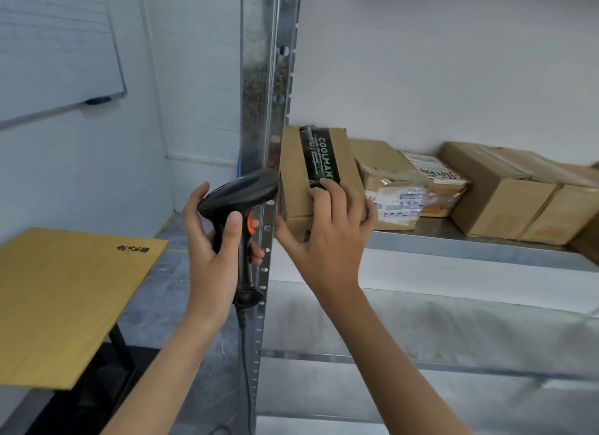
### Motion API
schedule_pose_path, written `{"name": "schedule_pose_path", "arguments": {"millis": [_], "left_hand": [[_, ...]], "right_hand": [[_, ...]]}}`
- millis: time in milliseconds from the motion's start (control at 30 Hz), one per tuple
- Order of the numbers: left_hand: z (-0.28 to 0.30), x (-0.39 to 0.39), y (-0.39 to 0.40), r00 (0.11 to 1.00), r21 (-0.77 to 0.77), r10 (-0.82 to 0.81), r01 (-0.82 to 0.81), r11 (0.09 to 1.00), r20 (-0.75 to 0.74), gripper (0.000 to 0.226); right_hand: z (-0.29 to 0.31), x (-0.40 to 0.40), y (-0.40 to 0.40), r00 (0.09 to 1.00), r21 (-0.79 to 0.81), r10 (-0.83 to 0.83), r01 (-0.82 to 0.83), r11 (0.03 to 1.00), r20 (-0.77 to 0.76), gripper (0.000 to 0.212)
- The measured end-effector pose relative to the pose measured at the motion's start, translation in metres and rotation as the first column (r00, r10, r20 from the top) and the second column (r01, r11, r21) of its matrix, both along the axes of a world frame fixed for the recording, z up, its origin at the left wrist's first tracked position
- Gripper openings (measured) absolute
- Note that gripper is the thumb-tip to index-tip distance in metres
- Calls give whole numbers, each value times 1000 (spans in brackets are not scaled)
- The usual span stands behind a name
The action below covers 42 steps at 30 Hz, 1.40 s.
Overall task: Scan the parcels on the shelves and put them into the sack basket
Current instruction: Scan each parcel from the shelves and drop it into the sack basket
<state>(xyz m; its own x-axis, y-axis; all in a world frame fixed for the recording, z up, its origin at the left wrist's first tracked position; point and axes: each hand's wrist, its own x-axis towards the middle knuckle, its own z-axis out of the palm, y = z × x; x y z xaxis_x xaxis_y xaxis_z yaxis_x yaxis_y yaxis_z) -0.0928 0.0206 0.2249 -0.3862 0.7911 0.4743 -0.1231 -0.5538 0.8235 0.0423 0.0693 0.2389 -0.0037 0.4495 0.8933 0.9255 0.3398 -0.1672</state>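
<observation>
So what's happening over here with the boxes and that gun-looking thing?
A person is scanning parcels. The left hand grips a black handheld scanner aimed at a cardboard box with black tape, which the right hand holds at the end of the metal shelf. More parcels wait in a row beside it. No sack basket shows in view.

Two bare, sleeveless forearms
</observation>
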Motion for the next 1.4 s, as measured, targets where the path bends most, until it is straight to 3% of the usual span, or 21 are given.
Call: {"name": "schedule_pose_path", "arguments": {"millis": [267,433,633,800,867,967,1067,1133,1233,1333,1400], "left_hand": [[-25,9,-2,995,-10,96,-97,995,-32,48],[-31,9,-6,998,-65,62,-61,996,9,57],[-37,12,-11,990,-110,138,-139,984,-15,47],[-48,23,-18,995,-197,89,-77,977,54,47],[-56,26,-22,992,-219,41,-15,976,118,51],[-67,28,-31,977,-259,-27,82,962,210,61],[-77,32,-40,987,-255,-58,96,962,153,50],[-87,37,-46,989,-240,-85,113,964,121,40],[-99,50,-58,993,-274,-82,101,956,79,41],[-110,62,-66,991,-276,-117,129,952,60,44],[-115,67,-69,990,-296,-116,135,946,80,49]], "right_hand": [[-18,-3,-38,990,-275,-85,51,960,-113,94],[-15,-2,-40,977,-400,-117,36,916,-180,96],[-37,4,-63,955,-373,-86,-28,927,-284,96],[-75,14,-91,913,-364,0,-162,917,-408,96],[-89,19,-102,863,-353,57,-265,897,-502,97],[-103,31,-114,704,-326,167,-509,797,-690,98],[-110,43,-118,580,-324,164,-643,694,-798,98],[-113,49,-117,542,-327,122,-655,681,-831,91],[-115,53,-117,542,-336,59,-600,726,-838,98],[-117,54,-119,624,-392,5,-497,774,-781,111],[-118,56,-121,673,-443,-27,-456,772,-739,107]]}}
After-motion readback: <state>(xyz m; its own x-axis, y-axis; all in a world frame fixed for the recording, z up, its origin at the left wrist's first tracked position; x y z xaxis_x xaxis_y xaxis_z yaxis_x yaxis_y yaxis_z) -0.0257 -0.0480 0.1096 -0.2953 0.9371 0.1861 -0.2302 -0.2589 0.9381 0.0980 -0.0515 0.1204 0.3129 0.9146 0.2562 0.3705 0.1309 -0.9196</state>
